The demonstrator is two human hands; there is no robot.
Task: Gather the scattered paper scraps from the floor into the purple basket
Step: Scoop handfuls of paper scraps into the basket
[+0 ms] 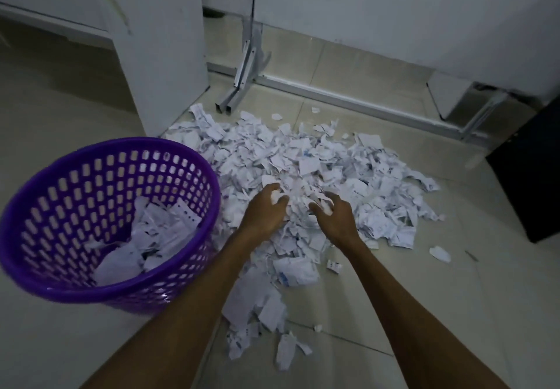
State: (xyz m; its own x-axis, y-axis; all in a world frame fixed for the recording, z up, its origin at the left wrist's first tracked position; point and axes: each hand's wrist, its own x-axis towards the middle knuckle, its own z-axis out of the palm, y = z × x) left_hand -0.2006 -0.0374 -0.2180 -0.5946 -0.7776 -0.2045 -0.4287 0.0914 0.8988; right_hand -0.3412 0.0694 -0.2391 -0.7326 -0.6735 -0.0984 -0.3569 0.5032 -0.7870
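A wide heap of torn white paper scraps (327, 170) covers the tiled floor in the middle of the view. The purple perforated basket (60, 285) stands at the left, touching the heap's edge, with several scraps lying in its bottom. My left hand (266, 209) and my right hand (336, 215) are both down in the heap's near middle, a short gap between them. Each hand's fingers are curled around a bunch of scraps; white paper shows between the fingers.
A white cabinet corner (163, 55) stands just behind the basket. A metal frame foot (239, 85) and a floor rail (363, 97) run behind the heap. A dark box (530, 182) sits at the right. Stray scraps (439, 252) lie around the heap.
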